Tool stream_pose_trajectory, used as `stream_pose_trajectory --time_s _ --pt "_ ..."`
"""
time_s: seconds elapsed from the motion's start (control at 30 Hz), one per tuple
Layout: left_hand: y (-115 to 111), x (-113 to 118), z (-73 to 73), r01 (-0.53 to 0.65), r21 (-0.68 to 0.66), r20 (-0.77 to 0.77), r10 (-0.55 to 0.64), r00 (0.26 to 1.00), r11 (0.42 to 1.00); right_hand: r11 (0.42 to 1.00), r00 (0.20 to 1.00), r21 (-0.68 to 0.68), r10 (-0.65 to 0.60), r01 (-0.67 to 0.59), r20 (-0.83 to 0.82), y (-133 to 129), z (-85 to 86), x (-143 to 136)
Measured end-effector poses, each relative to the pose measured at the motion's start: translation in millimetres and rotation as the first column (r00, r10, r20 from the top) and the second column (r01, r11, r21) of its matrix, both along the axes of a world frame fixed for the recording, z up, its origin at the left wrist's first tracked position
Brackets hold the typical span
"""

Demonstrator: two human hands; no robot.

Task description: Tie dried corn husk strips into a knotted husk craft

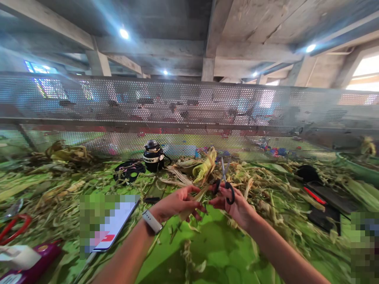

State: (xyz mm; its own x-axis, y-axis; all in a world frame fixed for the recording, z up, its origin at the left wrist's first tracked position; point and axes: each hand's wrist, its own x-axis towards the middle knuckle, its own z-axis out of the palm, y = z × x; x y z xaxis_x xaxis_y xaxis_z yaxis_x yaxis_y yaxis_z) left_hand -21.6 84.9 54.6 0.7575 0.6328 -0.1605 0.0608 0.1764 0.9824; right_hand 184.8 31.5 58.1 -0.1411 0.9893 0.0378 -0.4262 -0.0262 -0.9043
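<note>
My left hand (179,203), with a pale watch on the wrist, has its fingers closed on a strip of dried corn husk (202,195) above the green tabletop (213,244). Facing it, my right hand (235,207) has scissors (224,171) with black handles looped around its fingers. Their blades point up and away, slightly apart, and clear of the strip. Just beyond both hands lies a yellowish roll of husk (205,167). Shredded husk scraps (186,252) are scattered below and around the hands.
A black flask (153,157) stands by a perforated metal screen (189,102). To the left are a lit phone (120,221), red-handled scissors (17,228) and a white plug (20,256). Dark flat items (325,215) and a green basin (359,163) sit right. People show dimly behind the screen.
</note>
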Motion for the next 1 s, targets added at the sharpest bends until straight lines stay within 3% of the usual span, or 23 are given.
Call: stream_pose_trajectory --time_s 0.13,0.27,0.4,0.6,0.8,0.9,0.97,1.0 --pt "-2 9 -6.9 -0.024 0.041 -0.036 0.026 0.999 0.999 0.997 0.998 -0.065 0.049 -0.052 -0.050 -2 -6.9 -10" --pt "-5 10 -4.0 -0.024 0.036 -0.047 0.025 0.999 0.999 0.999 0.999 -0.044 0.028 -0.029 -0.032 -4 -3.2 -13" --pt "-1 3 1.2 -0.150 0.040 -0.014 0.150 0.989 0.988 0.998 0.999 -0.052 0.020 -0.021 -0.032 -5 2.2 -6" --pt "6 3 3.6 -0.344 0.025 0.020 0.344 0.939 0.939 0.998 0.992 -0.016 -0.063 0.065 0.109 4 -0.1 8" --pt "9 6 -1.2 -0.490 0.008 -0.019 0.490 0.872 0.872 0.964 0.964 -0.015 0.267 -0.266 0.006 -4 2.4 22" --pt "12 4 -3.6 -0.544 -0.020 -0.018 0.544 0.839 0.839 0.948 0.918 0.023 0.302 -0.319 0.258 -9 13.3 28" --pt "13 4 -3.9 -0.557 -0.043 -0.016 0.557 0.830 0.829 0.973 0.794 0.071 0.138 -0.222 0.592 -7 20.6 32" --pt "13 4 -3.6 -0.552 -0.057 -0.016 0.552 0.833 0.832 0.980 0.668 0.141 -0.011 -0.141 0.744 -4 23.4 34"
